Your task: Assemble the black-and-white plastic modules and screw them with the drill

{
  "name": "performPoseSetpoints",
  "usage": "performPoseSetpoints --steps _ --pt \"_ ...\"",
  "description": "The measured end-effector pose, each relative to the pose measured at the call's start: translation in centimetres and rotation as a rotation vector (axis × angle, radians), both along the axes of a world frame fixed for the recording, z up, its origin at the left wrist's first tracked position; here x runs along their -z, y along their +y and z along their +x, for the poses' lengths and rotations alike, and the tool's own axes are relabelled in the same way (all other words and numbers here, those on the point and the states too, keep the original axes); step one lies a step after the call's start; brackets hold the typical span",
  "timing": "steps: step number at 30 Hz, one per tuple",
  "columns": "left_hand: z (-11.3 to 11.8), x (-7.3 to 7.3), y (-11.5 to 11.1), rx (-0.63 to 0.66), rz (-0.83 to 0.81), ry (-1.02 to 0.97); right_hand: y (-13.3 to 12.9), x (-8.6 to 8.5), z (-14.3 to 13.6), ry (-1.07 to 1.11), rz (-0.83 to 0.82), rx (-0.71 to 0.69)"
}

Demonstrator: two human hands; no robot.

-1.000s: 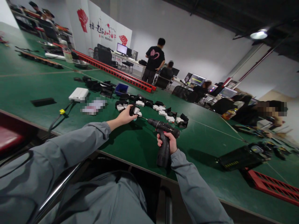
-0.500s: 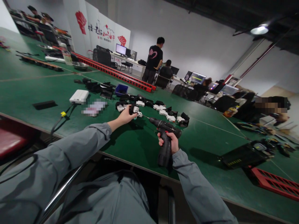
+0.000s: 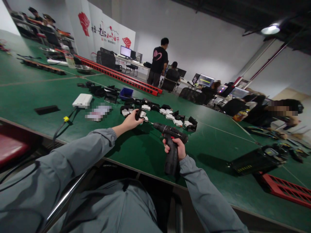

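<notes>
"Was there any writing you could read?"

"A tall white panel (image 3: 73,19) carried big Chinese characters (image 3: 105,34) in black and red, between red fist drawings (image 3: 84,23). The small line below them was too blurred for me. Yellow letters marked the side of a black box (image 3: 257,160), but I could not make them out."

"And the table?"

"The table (image 3: 150,150) was green, with pale seams across it. Long red rails (image 3: 121,75) lay near its far side, and a blue tray (image 3: 126,97) stood behind the row of white pieces (image 3: 178,123)."

"How was the room?"

"It had grey walls, a lit lamp (image 3: 270,29) above, and desks with screens. One person (image 3: 159,60) stood there, in a black shirt with a pink heart on the back."

"What did the hands do?"

"The left hand (image 3: 133,120) held a black and white part (image 3: 143,114) at the near end of the row. The right hand (image 3: 177,147) was wrapped around the handle of a black drill (image 3: 171,132). Its bit pointed to that part, very near; whether they touched, I cannot tell."
</notes>
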State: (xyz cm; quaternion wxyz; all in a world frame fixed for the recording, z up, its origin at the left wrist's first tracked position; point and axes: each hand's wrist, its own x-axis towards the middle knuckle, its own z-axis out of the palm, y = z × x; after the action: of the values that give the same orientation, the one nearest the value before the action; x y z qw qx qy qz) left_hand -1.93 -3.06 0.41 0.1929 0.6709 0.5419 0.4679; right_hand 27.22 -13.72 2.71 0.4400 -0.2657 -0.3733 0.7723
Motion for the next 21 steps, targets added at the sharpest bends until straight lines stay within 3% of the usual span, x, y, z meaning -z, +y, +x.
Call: performPoseSetpoints --steps 21 --pt "0.7 -0.9 -1.7 -0.086 -0.044 0.18 0.3 -0.1 0.0 -0.036 -0.06 0.009"
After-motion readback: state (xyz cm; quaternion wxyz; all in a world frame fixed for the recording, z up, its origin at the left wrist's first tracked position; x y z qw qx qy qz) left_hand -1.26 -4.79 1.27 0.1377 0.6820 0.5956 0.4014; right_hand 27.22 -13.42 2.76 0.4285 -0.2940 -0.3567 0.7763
